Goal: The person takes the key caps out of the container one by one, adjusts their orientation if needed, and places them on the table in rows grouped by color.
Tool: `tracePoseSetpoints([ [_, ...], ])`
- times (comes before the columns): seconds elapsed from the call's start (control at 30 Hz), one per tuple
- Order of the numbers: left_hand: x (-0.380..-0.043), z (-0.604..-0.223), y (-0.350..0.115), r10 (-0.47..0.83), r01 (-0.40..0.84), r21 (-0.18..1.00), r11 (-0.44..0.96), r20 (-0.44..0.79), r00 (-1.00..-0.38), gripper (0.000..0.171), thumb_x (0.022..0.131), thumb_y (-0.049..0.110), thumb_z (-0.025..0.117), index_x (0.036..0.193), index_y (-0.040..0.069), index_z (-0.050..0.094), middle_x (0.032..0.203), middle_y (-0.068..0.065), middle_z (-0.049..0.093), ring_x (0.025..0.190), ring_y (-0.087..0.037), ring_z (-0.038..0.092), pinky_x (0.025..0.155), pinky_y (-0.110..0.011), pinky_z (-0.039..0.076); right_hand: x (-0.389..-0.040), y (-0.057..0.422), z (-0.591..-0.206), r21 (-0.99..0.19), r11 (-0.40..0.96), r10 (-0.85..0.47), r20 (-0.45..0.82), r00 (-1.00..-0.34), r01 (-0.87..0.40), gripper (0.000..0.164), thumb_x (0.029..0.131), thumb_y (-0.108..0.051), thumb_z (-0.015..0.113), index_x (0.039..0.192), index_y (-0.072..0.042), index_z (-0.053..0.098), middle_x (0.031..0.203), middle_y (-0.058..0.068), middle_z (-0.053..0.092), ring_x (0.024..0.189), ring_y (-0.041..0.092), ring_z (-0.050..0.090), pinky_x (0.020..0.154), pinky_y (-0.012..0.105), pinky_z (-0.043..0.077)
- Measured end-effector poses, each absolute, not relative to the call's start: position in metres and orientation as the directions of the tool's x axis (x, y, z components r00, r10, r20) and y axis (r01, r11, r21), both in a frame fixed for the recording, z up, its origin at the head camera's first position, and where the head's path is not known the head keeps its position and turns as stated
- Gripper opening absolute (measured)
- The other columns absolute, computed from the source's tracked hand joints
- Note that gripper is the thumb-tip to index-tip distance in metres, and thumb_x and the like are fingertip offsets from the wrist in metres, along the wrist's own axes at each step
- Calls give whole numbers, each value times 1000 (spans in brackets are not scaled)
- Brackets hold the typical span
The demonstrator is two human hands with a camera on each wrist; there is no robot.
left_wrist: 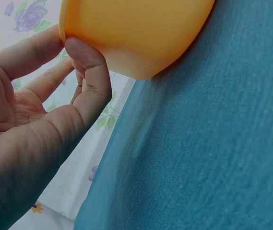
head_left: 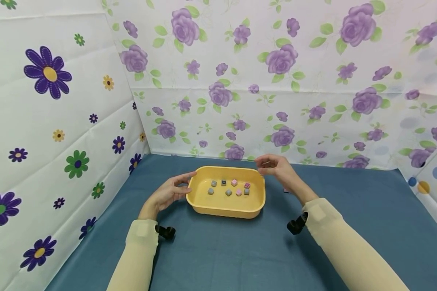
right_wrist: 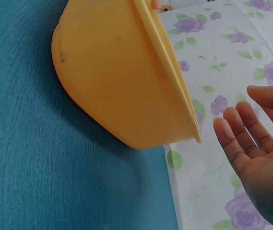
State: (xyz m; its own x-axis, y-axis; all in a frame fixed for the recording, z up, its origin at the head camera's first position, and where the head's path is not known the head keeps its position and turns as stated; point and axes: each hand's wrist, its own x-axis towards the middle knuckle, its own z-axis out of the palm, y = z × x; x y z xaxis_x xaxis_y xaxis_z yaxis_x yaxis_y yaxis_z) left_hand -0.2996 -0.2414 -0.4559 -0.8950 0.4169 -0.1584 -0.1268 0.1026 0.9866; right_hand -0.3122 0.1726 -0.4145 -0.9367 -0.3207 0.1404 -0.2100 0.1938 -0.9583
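Observation:
A yellow plastic basin [head_left: 218,211] sits on the blue cloth, with several small grey cubes [head_left: 228,192] and pink cubes [head_left: 238,192] spread over its floor. At the basin's left end my left hand [head_left: 170,190] pinches the rim; in the left wrist view its thumb [left_wrist: 86,52] lies against the outer wall just under the edge. My right hand [head_left: 274,166] is raised by the far right corner of the basin. In the right wrist view its fingers [right_wrist: 232,139] are loosely extended and apart from the rim, holding nothing.
A blue cloth [head_left: 211,254] covers the table. Behind it hangs a white sheet with purple roses [head_left: 218,95], and another with daisies [head_left: 47,74] stands at left. A small dark purple piece [head_left: 286,190] lies right of the basin, partly hidden by my right forearm.

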Motion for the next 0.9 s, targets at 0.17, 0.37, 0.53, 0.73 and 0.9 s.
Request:
tracePoseSetpoints([
  [0.17,-300,-457,-241,415,-130,985,110,-164,-895,65,103,3,63,163,15,39,136,-20,43,111,-29,60,90,-34,58,-312,171,-417,-958,196,-328,139,-935,-211,33,98,-5,71,130,1,67,120,18,66,108,27,64,91,37,57],
  [0.37,-301,-457,-241,407,-134,985,108,-167,-898,65,103,3,63,162,16,40,138,-20,42,113,-30,60,91,-35,58,-314,167,-421,-959,189,-337,138,-931,-211,35,98,-6,72,131,2,66,119,18,66,107,28,64,95,46,56],
  [0.53,-300,-456,-241,411,-135,986,101,-165,-897,66,103,2,63,163,15,39,136,-20,42,110,-27,62,89,-34,58,-315,164,-420,-965,174,-350,124,-929,-194,33,98,-2,69,130,3,66,124,25,63,112,38,63,94,42,57],
  [0.73,-301,-454,-240,414,-128,988,91,-154,-897,66,103,1,62,163,14,38,135,-19,42,109,-27,63,89,-32,58,-314,160,-417,-968,171,-359,113,-926,-185,31,98,-2,69,128,2,67,128,31,60,114,39,62,93,37,57],
  [0.9,-300,-455,-241,411,-134,986,96,-162,-897,66,103,2,62,163,15,38,136,-20,42,111,-29,63,89,-32,59,-313,156,-421,-968,164,-368,116,-922,-187,30,98,-3,69,128,1,67,130,34,59,110,30,63,93,36,56],
])
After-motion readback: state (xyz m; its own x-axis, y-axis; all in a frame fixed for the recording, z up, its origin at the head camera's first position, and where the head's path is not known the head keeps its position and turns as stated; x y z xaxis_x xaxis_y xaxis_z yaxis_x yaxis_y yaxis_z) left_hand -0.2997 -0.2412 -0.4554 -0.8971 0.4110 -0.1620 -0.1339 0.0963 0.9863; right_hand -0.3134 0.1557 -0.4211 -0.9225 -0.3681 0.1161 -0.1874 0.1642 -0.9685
